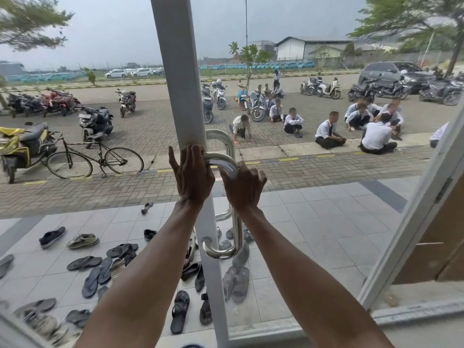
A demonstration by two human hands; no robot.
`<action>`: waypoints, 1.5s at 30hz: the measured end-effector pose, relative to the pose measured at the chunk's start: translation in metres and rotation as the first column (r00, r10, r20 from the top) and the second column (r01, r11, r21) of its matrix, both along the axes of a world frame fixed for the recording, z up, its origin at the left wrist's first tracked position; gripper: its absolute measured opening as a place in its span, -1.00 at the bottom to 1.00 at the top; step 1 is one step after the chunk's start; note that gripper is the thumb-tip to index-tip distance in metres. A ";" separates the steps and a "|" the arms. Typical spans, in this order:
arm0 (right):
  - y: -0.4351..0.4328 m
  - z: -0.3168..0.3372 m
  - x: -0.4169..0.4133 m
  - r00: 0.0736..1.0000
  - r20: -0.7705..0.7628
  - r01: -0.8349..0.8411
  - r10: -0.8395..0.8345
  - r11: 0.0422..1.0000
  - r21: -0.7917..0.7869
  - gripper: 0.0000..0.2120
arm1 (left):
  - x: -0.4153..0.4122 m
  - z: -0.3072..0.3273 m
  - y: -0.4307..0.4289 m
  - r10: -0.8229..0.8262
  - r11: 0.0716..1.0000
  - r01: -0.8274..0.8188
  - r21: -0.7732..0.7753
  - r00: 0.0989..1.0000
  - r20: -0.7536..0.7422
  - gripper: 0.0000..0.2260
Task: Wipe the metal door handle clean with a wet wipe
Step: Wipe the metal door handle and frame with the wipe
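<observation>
glass door (313, 172) before a tiled porch (334, 237), two bare hands on its metal door handle (237, 229).
the handle is a shiny bent tube, standing upright on the white door frame (175, 71) in the middle of the view. the left hand (192, 174) curls its fingers over the top arm of the handle, just beside the frame. the right hand (242, 188) grips the upper bend of the tube, near the left one. through the glass, sandals and shoes (100, 267) lie scattered on the porch tiles. further out on the brick paving stand a bicycle (95, 159) and motorbikes (96, 121), and people in white shirts (329, 133) sit on the ground.
</observation>
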State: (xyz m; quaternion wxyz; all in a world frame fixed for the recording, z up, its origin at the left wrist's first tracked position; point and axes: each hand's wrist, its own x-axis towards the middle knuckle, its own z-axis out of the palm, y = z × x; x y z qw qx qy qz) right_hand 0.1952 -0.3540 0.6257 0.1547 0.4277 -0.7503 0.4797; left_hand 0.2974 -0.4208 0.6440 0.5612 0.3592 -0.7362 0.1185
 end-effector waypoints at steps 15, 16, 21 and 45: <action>0.009 -0.004 0.008 0.958 0.247 -0.127 0.146 0.988 -0.091 -0.47 | -0.002 0.000 0.002 0.024 1.000 -0.024 0.006 0.999 -0.025 -0.72; 0.005 0.008 0.009 0.963 0.225 -0.126 0.151 0.985 -0.122 -0.51 | -0.002 -0.001 0.002 0.024 1.000 -0.024 0.002 0.999 -0.029 -0.72; -0.005 0.000 0.010 0.951 0.272 -0.118 0.149 0.985 -0.127 -0.69 | -0.002 -0.001 0.001 0.029 1.000 -0.030 -0.011 0.999 -0.034 -0.72; -0.020 -0.074 0.006 0.897 0.424 -0.084 0.123 0.991 -0.108 -0.64 | -0.004 0.000 0.006 0.049 0.999 -0.049 0.001 0.998 -0.029 -0.69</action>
